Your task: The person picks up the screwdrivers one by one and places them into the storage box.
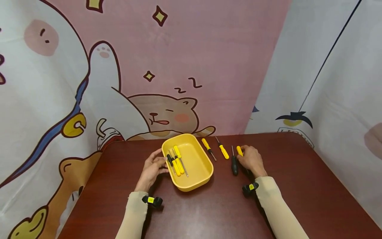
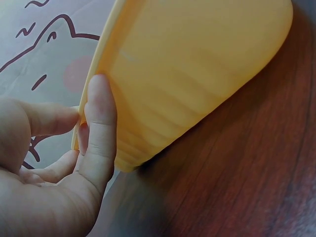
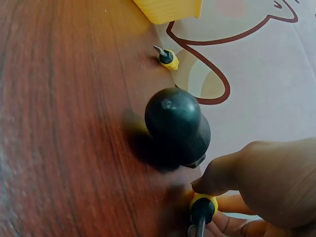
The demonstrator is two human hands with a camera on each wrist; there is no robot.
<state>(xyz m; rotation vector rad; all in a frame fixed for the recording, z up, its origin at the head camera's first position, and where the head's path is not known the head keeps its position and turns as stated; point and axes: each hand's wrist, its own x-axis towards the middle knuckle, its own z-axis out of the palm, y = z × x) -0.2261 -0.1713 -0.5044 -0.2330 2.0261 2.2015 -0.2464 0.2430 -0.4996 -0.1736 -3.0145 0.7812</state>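
Note:
My left hand (image 1: 152, 169) pinches the rim of a yellow plastic bin (image 1: 204, 177) on its left side, thumb and fingers on either side of the edge in the left wrist view. Several screwdrivers lie along the bin's left part, among them a yellow-handled one (image 1: 177, 151). To the right of the bin, my right hand (image 1: 252, 161) pinches a yellow screwdriver (image 1: 239, 151) by its handle. Its metal shaft (image 3: 200, 228) shows in the right wrist view. Just left of that hand lies a black-handled screwdriver (image 1: 234, 166), its shaft pointing away from me.
Two more yellow screwdrivers lie between bin and right hand: one (image 1: 206, 143) beside the bin, another (image 1: 224, 152) farther right. All rest on a dark red-brown table (image 1: 209, 212). A cartoon-printed cloth (image 1: 223, 66) hangs behind the table's far edge.

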